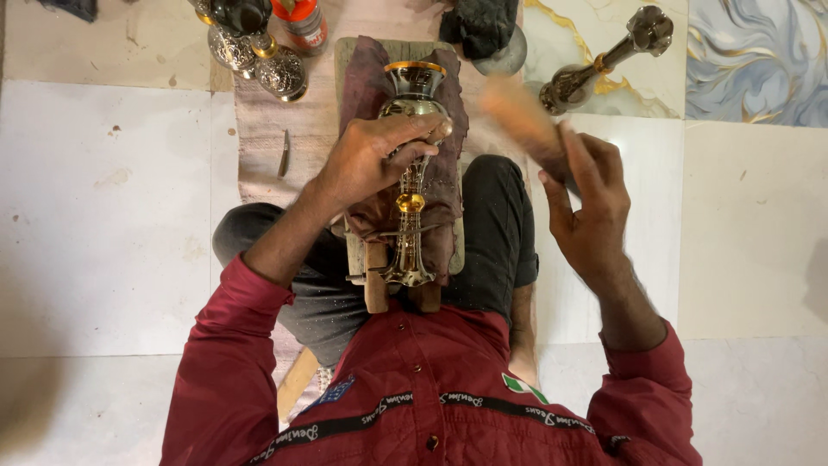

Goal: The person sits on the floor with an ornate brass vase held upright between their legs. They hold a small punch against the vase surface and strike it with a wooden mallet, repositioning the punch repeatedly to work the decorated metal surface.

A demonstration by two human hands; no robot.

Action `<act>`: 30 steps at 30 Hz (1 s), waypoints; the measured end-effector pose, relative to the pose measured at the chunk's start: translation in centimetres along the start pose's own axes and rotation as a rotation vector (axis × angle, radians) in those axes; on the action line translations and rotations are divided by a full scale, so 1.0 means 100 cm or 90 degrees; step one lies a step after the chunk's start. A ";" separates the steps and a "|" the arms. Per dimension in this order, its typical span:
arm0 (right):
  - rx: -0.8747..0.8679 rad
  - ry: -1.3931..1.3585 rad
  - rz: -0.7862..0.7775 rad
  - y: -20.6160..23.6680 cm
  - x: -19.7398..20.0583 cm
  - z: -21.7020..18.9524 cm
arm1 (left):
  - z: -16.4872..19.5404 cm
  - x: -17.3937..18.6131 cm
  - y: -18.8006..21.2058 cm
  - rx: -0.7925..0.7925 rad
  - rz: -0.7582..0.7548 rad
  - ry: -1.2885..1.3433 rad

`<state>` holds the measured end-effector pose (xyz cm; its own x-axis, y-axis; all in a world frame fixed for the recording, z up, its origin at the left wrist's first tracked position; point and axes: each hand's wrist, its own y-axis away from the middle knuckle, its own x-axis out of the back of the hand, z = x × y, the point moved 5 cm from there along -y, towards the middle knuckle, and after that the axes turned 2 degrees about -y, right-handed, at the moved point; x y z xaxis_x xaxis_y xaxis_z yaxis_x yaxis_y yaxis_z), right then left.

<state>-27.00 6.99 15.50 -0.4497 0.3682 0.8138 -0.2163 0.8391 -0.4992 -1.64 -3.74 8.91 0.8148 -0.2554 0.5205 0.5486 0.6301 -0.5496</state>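
A tall engraved metal vase (411,155) with gold bands lies on a dark red cloth (444,173) over a wooden board (358,60) on my lap. My left hand (371,155) presses down on the vase's round body, fingers curled over it. My right hand (586,203) is raised to the right of the vase and grips a wooden mallet (522,121), which is blurred with motion and points up and left toward the vase.
Several engraved metal vessels (259,56) and a red-capped jar (302,22) stand at the top left. Another tall metal vase (604,56) lies at the top right on marble tiles. A small metal tool (284,153) lies left of the board. A dark stone (483,26) sits above.
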 end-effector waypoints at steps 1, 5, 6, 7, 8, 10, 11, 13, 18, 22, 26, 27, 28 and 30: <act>0.008 0.049 -0.018 0.000 -0.002 -0.001 | -0.001 -0.001 0.000 0.013 -0.012 -0.007; -0.017 -0.049 0.025 0.000 -0.001 -0.001 | 0.000 0.001 -0.003 -0.023 -0.010 0.002; 0.001 0.018 0.008 0.000 -0.002 -0.003 | 0.000 0.001 -0.004 -0.016 -0.022 -0.009; 0.021 0.084 -0.007 0.000 -0.003 -0.005 | -0.001 0.001 -0.005 -0.009 -0.033 -0.023; 0.041 0.150 -0.022 -0.001 -0.004 -0.007 | -0.001 0.001 -0.006 -0.002 -0.044 -0.036; -0.024 -0.025 0.017 -0.001 0.000 -0.005 | 0.002 0.003 -0.005 -0.023 -0.035 0.003; -0.053 -0.110 0.041 -0.002 0.002 -0.003 | 0.003 0.005 -0.007 -0.038 -0.029 0.020; 0.001 0.070 -0.006 -0.002 -0.001 -0.008 | 0.002 0.004 -0.008 -0.009 -0.051 -0.011; -0.016 -0.007 0.014 0.003 -0.002 -0.005 | 0.004 0.005 -0.010 0.003 -0.073 0.032; -0.010 -0.013 0.036 0.012 -0.006 0.001 | 0.007 0.008 -0.012 -0.009 -0.081 0.039; -0.059 -0.144 0.096 0.021 -0.013 0.012 | 0.008 0.008 -0.012 0.002 -0.098 0.083; -0.052 -0.039 0.065 0.025 -0.016 0.011 | 0.007 0.007 -0.012 0.006 -0.098 0.066; -0.043 0.065 0.036 0.028 -0.018 0.011 | 0.006 0.007 -0.011 0.008 -0.098 0.045; -0.049 0.135 0.005 0.032 -0.024 0.014 | 0.004 0.008 -0.013 -0.028 -0.077 0.029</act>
<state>-27.85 8.22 11.47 -0.2572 0.4434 0.8586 -0.1432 0.8612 -0.4876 -1.74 -4.44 10.31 0.7495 -0.3613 0.5547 0.6499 0.5606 -0.5131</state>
